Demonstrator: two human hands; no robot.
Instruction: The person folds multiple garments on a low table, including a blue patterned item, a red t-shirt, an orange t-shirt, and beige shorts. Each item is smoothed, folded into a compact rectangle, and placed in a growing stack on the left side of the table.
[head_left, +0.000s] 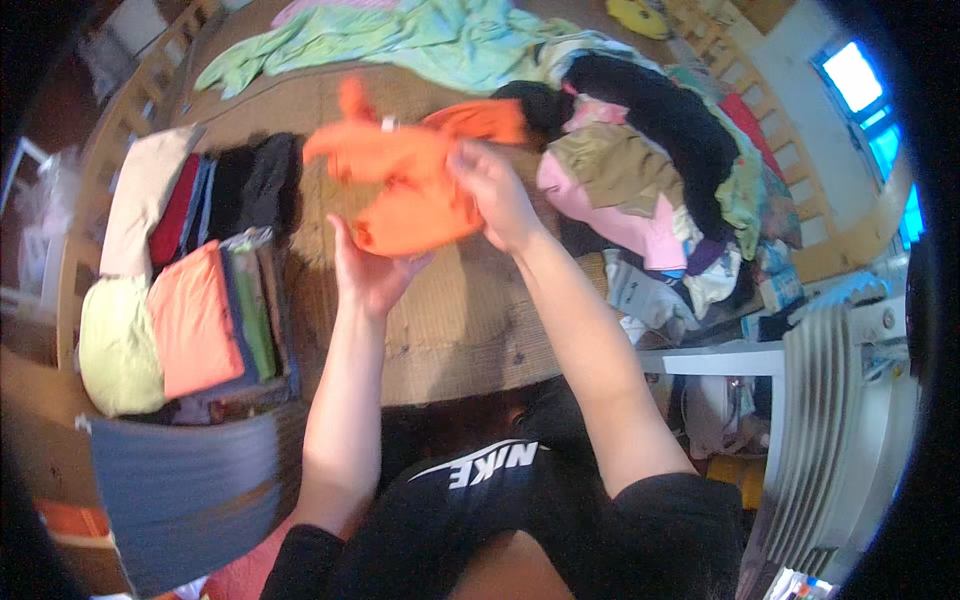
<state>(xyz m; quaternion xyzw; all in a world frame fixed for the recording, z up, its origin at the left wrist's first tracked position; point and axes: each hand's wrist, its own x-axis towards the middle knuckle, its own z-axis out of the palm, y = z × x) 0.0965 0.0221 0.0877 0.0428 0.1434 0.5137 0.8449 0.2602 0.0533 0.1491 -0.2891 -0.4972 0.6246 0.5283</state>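
Observation:
An orange garment, blurred and bunched, hangs above the woven mat between my hands. My right hand grips its right side, the fingers on top of the cloth. Below its lower edge, my left hand is spread, palm up, with the thumb apart; whether it touches the cloth is hard to tell. Folded clothes lie in stacks on the left, among them a salmon one, a pale green one and a beige one.
Loose clothes are heaped at the right, with an olive garment, a pink one and a black one. A green blanket spans the far side. Wooden rails border the mat. A grey cloth hangs lower left.

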